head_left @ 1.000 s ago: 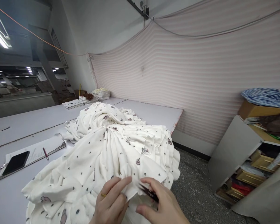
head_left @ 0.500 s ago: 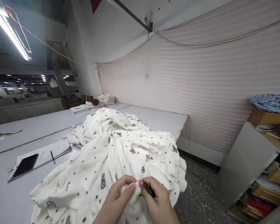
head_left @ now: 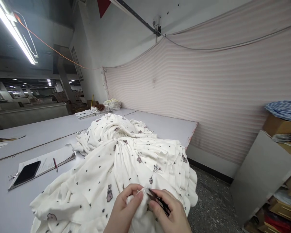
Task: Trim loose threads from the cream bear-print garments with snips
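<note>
A large heap of white fabric point(head_left: 94, 181) printed with small grey-brown bears and dark dots spreads over the table. My left hand point(head_left: 126, 207) pinches a raised fold of it between thumb and fingers, low in the middle of the view. Close beside it, my right hand point(head_left: 171, 212) is closed around black thread snips point(head_left: 163, 206). Their pointed metal tip lies at the pinched fold, next to my left fingertips. Whether the blades touch the cloth I cannot tell. The palm side of my right hand is partly hidden.
On the pale table point(head_left: 5, 174) at left lie papers point(head_left: 48, 161) with a black phone point(head_left: 27, 172) and a red pen point(head_left: 55, 164). Folded cloth stacks point(head_left: 112, 104) stand at the far end. A grey cabinet point(head_left: 262, 174) with drawers is on the right, beyond the dark floor.
My right hand has turned and opened away slightly from my left, so the snips' metal tip and black handle now show. The view has shifted a little. My left hand still pinches the fabric.
</note>
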Motion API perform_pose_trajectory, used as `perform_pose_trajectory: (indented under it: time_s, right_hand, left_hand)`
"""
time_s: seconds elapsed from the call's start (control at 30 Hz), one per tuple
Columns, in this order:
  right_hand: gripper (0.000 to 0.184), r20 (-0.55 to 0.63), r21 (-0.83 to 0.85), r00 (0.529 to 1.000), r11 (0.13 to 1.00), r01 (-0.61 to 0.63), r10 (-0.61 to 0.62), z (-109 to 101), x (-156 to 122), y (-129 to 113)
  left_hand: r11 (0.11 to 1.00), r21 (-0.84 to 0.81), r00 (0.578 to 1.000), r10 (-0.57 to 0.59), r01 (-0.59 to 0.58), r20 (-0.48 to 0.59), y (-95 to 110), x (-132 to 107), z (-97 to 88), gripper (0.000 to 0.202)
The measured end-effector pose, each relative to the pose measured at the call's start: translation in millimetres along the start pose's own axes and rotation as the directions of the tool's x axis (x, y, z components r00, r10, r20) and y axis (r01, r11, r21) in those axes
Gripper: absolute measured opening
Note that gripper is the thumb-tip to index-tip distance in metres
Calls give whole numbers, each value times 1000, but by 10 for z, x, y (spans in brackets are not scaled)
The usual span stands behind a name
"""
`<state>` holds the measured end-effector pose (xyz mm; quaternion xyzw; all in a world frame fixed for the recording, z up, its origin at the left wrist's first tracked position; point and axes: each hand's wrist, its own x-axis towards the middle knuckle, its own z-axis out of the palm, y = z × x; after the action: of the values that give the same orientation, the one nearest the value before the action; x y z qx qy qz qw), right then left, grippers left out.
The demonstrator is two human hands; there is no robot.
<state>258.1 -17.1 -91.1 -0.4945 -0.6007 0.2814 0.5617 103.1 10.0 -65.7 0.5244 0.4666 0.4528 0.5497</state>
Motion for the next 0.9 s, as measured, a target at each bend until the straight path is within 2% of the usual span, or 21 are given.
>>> perform_pose_trajectory:
  time_s: [0.27,0.43,0.53,0.67,0.73,0.83,0.9]
  right_hand:
    - [28,33,86,998,994,-63,60,0,59,19]
    - [35,70,227,980,954,-198,186,-19,69,84]
    - [36,147,343,955,892,-294,258,-61,80,120]
    - [32,244,378,933,859,-344,266,-102,93,137]
    - [32,233,403,936,850,-339,263,-89,96,131]
    - [34,185,402,947,858,-319,265,-96,86,122]
    - [33,116,361,955,885,-295,272,-169,62,152]
  left_hand:
    - [995,77,998,62,-63,11,-67,28,57,32]
    - [990,125,997,68,-70,18,-60,50,79,29]
    - [983,164,997,75,-79,35,-43,62,84,27]
    - [963,223,987,129,-148,100,-36,57,137,24]
    - [934,269,970,208,-235,126,-57,46,182,23]
    - [823,399,915,367,-404,169,-61,55,161,24]
    - [777,492,913,392,-394,112,17,109,10,25]
